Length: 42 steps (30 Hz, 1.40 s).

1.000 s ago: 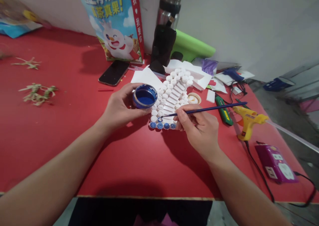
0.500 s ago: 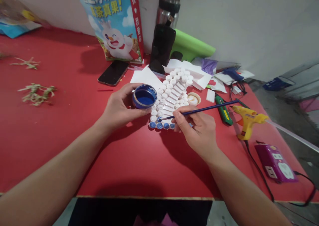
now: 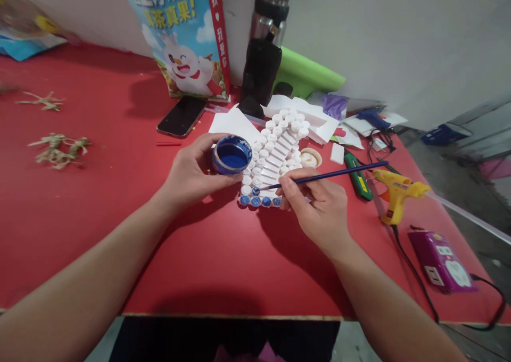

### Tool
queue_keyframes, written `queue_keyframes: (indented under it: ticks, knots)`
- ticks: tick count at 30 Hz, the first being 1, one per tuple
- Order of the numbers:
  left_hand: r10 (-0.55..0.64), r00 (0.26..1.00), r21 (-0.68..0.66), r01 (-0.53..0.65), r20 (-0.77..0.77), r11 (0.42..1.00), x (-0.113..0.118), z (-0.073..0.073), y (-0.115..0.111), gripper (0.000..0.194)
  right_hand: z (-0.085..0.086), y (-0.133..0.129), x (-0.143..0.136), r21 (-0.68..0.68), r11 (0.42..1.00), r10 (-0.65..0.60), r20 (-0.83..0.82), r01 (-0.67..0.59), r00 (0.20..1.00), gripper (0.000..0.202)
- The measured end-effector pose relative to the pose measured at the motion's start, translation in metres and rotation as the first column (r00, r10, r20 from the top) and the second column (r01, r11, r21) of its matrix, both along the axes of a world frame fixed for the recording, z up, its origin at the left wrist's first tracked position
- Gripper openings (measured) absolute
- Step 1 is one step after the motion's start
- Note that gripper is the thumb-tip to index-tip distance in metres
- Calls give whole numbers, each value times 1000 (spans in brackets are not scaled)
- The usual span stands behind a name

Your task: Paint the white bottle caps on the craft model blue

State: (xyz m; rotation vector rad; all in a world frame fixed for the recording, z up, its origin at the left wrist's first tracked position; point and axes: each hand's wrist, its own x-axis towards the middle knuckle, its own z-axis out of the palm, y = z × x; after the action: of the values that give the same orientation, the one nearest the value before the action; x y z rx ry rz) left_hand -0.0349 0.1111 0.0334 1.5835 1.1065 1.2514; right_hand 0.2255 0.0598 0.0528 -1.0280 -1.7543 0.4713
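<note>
My left hand (image 3: 195,165) is closed around a small jar of blue paint (image 3: 232,155), tilted so its open top faces me. Between the thumb and fingers of my right hand (image 3: 317,202) is a thin dark blue paintbrush (image 3: 335,172). Its tip touches a small round piece in the second row of a white staircase model (image 3: 275,157), and that piece is partly blue. Along the model's front edge the round pieces (image 3: 255,201) are blue; those higher up are white. My right fingers cover the front right corner.
Right of the model lie a round lid (image 3: 310,158), a green cutter (image 3: 358,177), a yellow glue gun (image 3: 395,191) and a purple power box (image 3: 441,261) with cords. Behind are a phone (image 3: 181,117), a printed bag (image 3: 187,48) and a black bottle (image 3: 259,72).
My right hand and the paintbrush have shifted very slightly to the right, with the tip still on the same round piece. The left hand and jar have hardly moved.
</note>
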Motion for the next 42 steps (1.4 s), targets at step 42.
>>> queue_keyframes:
  ticks: [42]
  knots:
    - [-229, 942, 132, 267, -247, 955, 6, 16, -13, 51, 9, -13, -4, 3, 1000, -6, -149, 6, 989, 16]
